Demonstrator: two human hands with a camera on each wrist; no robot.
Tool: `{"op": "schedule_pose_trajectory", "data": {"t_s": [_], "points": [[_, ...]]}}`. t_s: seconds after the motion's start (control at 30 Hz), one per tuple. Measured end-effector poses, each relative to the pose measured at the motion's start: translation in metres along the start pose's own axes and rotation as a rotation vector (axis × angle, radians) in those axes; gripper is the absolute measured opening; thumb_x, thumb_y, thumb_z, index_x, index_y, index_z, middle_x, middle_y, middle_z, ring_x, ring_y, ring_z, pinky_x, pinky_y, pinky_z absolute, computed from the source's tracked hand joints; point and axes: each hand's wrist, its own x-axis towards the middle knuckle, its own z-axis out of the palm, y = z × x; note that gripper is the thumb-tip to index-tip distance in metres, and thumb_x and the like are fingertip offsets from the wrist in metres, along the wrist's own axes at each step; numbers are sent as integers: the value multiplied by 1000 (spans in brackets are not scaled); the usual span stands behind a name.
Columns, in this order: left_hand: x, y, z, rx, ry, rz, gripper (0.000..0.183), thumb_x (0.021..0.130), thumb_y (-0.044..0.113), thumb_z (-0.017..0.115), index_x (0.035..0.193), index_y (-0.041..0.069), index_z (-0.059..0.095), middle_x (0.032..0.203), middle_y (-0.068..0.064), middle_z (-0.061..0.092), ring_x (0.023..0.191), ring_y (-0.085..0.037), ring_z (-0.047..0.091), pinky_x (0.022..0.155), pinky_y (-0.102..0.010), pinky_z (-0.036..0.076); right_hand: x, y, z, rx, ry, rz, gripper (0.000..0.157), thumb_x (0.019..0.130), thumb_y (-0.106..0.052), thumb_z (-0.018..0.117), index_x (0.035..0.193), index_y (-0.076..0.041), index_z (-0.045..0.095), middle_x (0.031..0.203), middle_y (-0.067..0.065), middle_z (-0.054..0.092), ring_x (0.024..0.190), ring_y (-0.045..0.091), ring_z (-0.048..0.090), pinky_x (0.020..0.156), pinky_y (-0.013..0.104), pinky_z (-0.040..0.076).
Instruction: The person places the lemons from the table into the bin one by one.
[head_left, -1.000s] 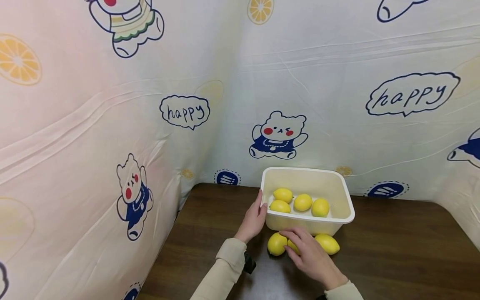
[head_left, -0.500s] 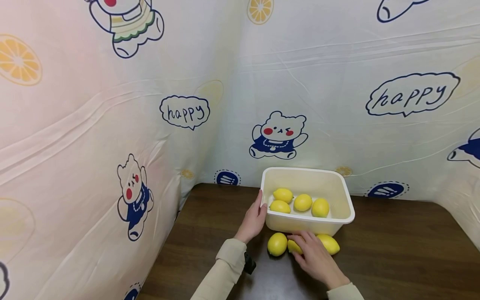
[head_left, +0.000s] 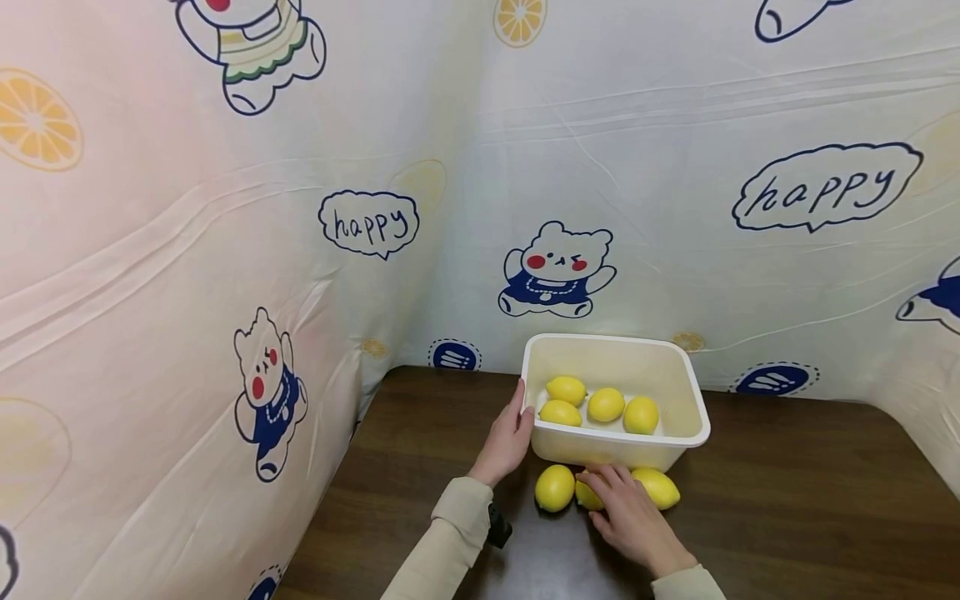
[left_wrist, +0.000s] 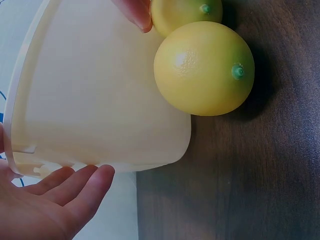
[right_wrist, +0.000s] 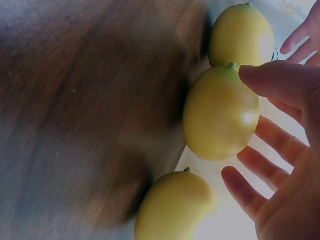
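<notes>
A cream plastic bin (head_left: 611, 452) stands at the back of the table with several yellow lemons inside. My left hand (head_left: 505, 443) holds its left side, fingers along the outer wall and thumb at the rim. In front of the bin, three lemons lie in a row. My right hand (head_left: 630, 518) is over the middle lemon (right_wrist: 220, 115), partly hiding it in the head view. In the right wrist view the thumb overlaps its stem end, while the spread fingers reach behind it on the bin side. The left lemon (head_left: 555, 488) and right lemon (head_left: 657, 488) lie on either side.
The dark wooden table (head_left: 780, 483) extends to both sides of the bin. A pale cloth (head_left: 660, 183) printed with bears and lettering hangs behind it and along the left side.
My right hand has shifted slightly right, from between the left and middle lemons to the middle one, and its thumb has drawn back a little. The left hand and bin stay put.
</notes>
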Motion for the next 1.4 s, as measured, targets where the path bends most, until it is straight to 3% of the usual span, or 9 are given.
{"op": "schedule_pose_trajectory", "data": {"t_s": [0.37,0.73,1.4], "points": [[0,0,0,5,6,6,56,106,29,35,157,18,13,160,-10,25,143,-28,34,114,-48,33,0,1,-1,-21,-42,41,54,72,-7,80,122,-16,64,122,5,58,113,29,49,94,49,46],[0,0,0,-2,1,-4,56,106,31,34,157,20,12,160,-8,23,143,-28,33,115,-48,32,-3,1,1,-81,-8,-9,52,69,-2,80,117,-17,67,115,9,58,106,29,50,87,45,50],[-1,1,1,-1,3,-5,57,106,31,34,157,20,12,161,-8,23,144,-28,32,115,-48,32,-4,-6,-2,-35,-129,45,46,72,-6,80,114,-18,68,113,6,56,99,26,51,81,43,51]]}}
